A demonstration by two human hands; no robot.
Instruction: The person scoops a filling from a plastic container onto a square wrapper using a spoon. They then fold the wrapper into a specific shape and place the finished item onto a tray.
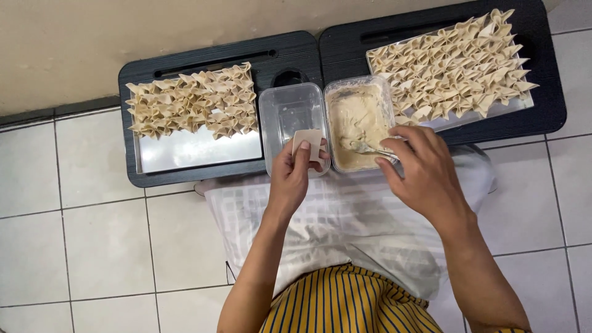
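Note:
My left hand (291,176) holds a small square dumpling wrapper (308,142) flat on its fingers, over the near end of an empty clear plastic tub (290,111). Beside it, my right hand (419,169) grips a metal spoon (367,148) whose bowl dips into the beige paste filling in a second clear tub (357,123). The two hands are a short gap apart.
Two black lap tables (296,49) stand side by side on the white tiled floor against a beige wall. A metal tray (197,151) on the left is half covered with folded dumplings; another tray (450,120) on the right is almost full. A white cloth (345,228) covers my lap.

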